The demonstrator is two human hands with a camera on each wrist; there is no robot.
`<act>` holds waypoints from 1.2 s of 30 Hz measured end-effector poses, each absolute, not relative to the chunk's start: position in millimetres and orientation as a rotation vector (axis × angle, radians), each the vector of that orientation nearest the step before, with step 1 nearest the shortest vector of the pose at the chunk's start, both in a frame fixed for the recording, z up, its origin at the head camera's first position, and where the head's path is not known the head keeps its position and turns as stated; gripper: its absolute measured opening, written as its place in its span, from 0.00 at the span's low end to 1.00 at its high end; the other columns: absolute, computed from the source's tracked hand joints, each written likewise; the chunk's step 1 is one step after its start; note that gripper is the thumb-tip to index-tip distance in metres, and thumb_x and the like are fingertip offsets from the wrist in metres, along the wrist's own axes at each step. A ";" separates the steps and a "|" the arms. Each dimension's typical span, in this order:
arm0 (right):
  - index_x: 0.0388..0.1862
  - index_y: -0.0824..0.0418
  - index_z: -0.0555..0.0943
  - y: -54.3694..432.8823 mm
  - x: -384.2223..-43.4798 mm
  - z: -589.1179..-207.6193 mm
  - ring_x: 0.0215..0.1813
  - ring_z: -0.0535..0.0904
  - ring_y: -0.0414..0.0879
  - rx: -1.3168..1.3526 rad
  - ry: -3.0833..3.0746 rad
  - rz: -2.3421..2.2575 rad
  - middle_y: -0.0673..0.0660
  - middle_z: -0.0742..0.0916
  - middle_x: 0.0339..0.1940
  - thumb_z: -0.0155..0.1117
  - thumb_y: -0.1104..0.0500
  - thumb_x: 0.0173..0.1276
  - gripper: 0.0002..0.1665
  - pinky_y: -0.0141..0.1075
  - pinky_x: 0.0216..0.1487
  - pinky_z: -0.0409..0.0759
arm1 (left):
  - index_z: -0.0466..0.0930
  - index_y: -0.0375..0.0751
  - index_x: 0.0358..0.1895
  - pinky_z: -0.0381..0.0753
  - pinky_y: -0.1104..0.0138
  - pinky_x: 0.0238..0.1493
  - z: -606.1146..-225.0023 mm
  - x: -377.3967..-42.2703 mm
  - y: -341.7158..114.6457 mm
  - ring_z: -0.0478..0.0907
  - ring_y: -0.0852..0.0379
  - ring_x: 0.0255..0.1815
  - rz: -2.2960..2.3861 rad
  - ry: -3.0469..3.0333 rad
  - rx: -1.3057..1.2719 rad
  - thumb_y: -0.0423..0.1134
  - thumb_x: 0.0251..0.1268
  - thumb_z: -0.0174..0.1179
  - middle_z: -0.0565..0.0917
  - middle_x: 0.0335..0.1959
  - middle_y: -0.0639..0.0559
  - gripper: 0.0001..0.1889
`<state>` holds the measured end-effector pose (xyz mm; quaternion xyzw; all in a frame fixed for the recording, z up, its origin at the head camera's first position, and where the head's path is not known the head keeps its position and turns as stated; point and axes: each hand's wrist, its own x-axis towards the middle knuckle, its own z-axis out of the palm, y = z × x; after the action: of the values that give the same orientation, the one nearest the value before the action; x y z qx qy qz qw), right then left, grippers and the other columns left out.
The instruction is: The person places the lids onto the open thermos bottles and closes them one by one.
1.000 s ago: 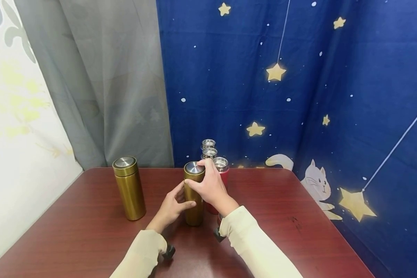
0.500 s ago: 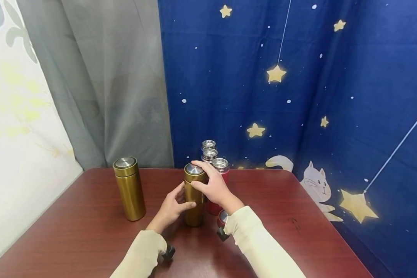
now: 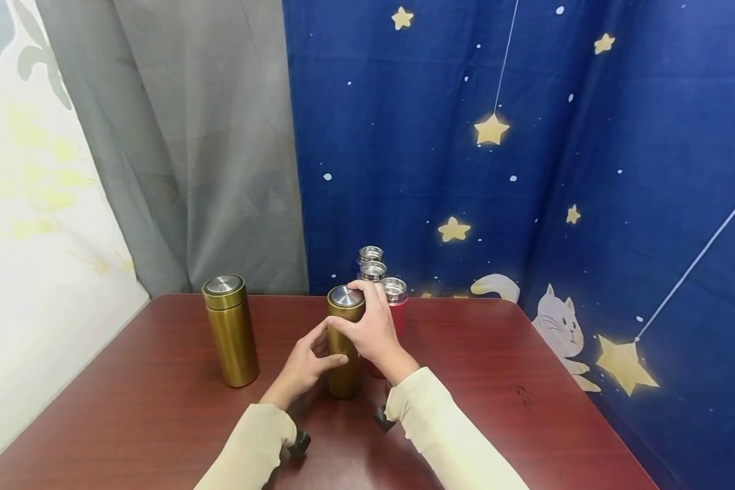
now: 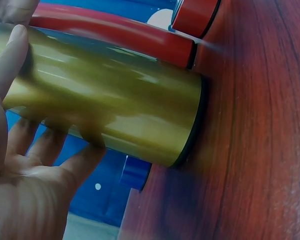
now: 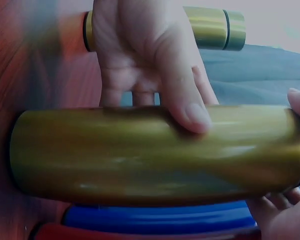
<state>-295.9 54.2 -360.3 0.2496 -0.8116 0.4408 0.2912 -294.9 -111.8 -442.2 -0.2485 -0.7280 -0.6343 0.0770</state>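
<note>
A gold thermos (image 3: 343, 371) with a steel-topped lid (image 3: 346, 297) stands upright on the table. My left hand (image 3: 303, 367) holds its body from the left, thumb across the near side and fingers behind, as the left wrist view shows. My right hand (image 3: 373, 330) grips the lid at the top, thumb on the near side and fingers over the far edge. In the right wrist view, the left thumb (image 5: 195, 117) lies along the gold body. Just right of the gold thermos is a lidless red thermos (image 3: 398, 316), partly hidden by my right hand.
Two more open steel mouths, a nearer one (image 3: 372, 270) and a farther one (image 3: 370, 254), show behind. A blue thermos (image 5: 160, 219) appears in the right wrist view. Another lidded gold thermos (image 3: 235, 340) stands left. A red lid (image 4: 195, 17) sits near the red thermos.
My right hand shifted rightward around the lid half a second ago, then came back left to its earlier grip. The red lid showed briefly beside my right wrist. My left hand stayed put.
</note>
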 end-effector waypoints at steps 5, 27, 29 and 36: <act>0.60 0.56 0.71 54.4 -295.2 -361.4 0.53 0.71 0.47 0.682 -2.184 1.199 0.56 0.74 0.53 0.77 0.45 0.51 0.40 0.41 0.52 0.77 | 0.56 0.31 0.74 0.73 0.53 0.60 -425.4 -281.6 -109.1 0.71 0.38 0.63 -1.886 -2.204 -0.754 0.29 0.56 0.70 0.69 0.67 0.32 0.43; 0.60 0.56 0.77 63.4 -302.7 -356.9 0.57 0.74 0.48 0.880 -2.141 1.384 0.55 0.79 0.56 0.78 0.56 0.52 0.35 0.41 0.56 0.77 | 0.55 0.32 0.74 0.74 0.54 0.59 -418.6 -278.2 -110.5 0.72 0.37 0.63 -1.928 -2.208 -0.709 0.24 0.55 0.69 0.70 0.66 0.32 0.44; 0.60 0.55 0.77 61.4 -302.6 -356.6 0.55 0.74 0.47 0.856 -2.159 1.343 0.55 0.77 0.55 0.78 0.54 0.52 0.36 0.40 0.54 0.77 | 0.55 0.32 0.74 0.74 0.55 0.59 -417.6 -276.9 -110.5 0.72 0.38 0.63 -1.919 -2.212 -0.709 0.25 0.55 0.69 0.70 0.66 0.32 0.44; 0.61 0.56 0.75 58.9 -301.2 -356.9 0.54 0.73 0.50 0.816 -2.183 1.300 0.57 0.75 0.52 0.79 0.51 0.51 0.38 0.41 0.53 0.77 | 0.54 0.32 0.75 0.74 0.55 0.59 -422.5 -278.2 -111.1 0.71 0.37 0.63 -1.899 -2.228 -0.731 0.27 0.56 0.69 0.69 0.66 0.32 0.44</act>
<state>-301.2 58.9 -356.9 0.2974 -0.7953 0.4737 0.2341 -278.2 -111.1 -422.5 -0.2417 -0.7370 -0.6282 0.0620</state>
